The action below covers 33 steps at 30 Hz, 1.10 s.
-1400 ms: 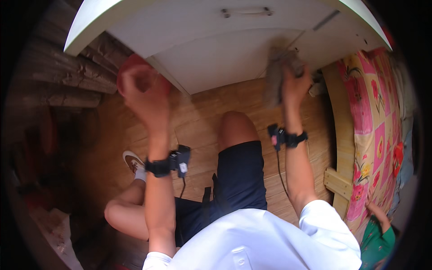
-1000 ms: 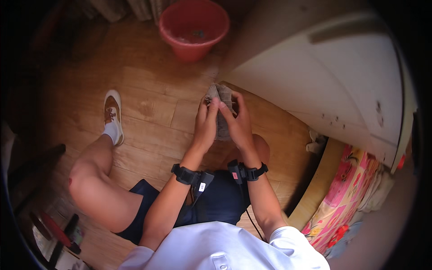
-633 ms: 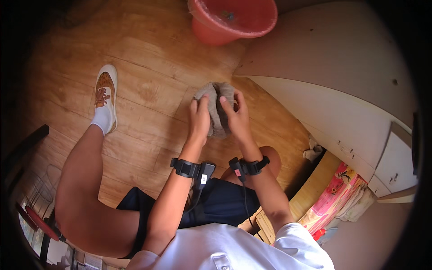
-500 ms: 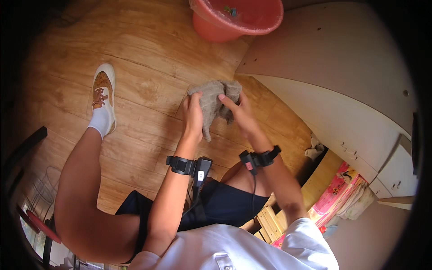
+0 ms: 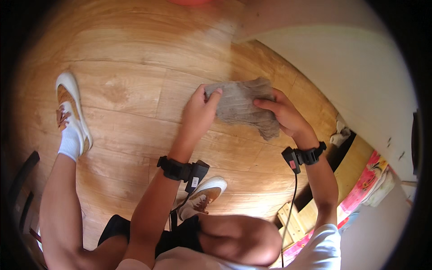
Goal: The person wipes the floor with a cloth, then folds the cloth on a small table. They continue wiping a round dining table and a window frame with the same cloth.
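Note:
A grey-brown cloth (image 5: pixel 238 104) hangs between my two hands above the wooden floor, spread fairly flat with a corner drooping at its lower right. My left hand (image 5: pixel 200 108) pinches its left edge, thumb on top. At the right side, my right hand (image 5: pixel 288 112) grips it with the thumb laid across the front and the fingers behind, mostly hidden. Each wrist wears a black strap with a small box and a cable.
The rim of a red basin (image 5: pixel 191 2) just shows at the top edge. A pale cabinet (image 5: pixel 324 67) curves along the right. Below it stand a wooden board (image 5: pixel 360 157) and a pink floral fabric (image 5: pixel 353 198). My shoes (image 5: pixel 72 108) rest on the floor.
The cloth has gone from bunched to spread wider as my hands moved apart, the right one shifting rightward. My view has turned, leaving the basin almost out of sight and showing my second shoe.

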Motion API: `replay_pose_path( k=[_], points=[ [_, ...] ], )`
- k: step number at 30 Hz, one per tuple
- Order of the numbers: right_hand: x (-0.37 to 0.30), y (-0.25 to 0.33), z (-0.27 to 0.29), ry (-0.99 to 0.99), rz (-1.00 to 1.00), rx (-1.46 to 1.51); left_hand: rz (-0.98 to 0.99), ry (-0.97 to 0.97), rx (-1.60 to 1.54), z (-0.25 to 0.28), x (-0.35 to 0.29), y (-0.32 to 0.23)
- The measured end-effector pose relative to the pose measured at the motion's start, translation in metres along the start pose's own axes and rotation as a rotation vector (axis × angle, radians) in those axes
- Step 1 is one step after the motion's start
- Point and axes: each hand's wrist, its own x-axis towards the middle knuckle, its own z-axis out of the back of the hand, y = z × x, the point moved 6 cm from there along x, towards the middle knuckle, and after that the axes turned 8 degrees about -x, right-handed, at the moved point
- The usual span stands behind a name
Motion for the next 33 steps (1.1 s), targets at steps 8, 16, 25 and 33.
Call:
replay_pose_path(
  k=[8,16,25,33],
  points=[
    [-0.114,-0.118,0.094,-0.936,0.355,0.344,-0.102,0.269,0.11,-0.069,-0.001,0.043],
    [-0.055,-0.114,0.088,-1.242,0.482,0.075,-0.48,0.316,0.378,-0.086,0.018,-0.001],
    [0.035,-0.022,-0.005,-0.434,0.631,1.399,-0.543,0.199,0.409,-0.078,0.036,-0.061],
    [0.069,0.036,-0.011,-0.88,0.66,0.157,-0.252,0.078,0.063,-0.048,0.044,-0.062]
  ],
)
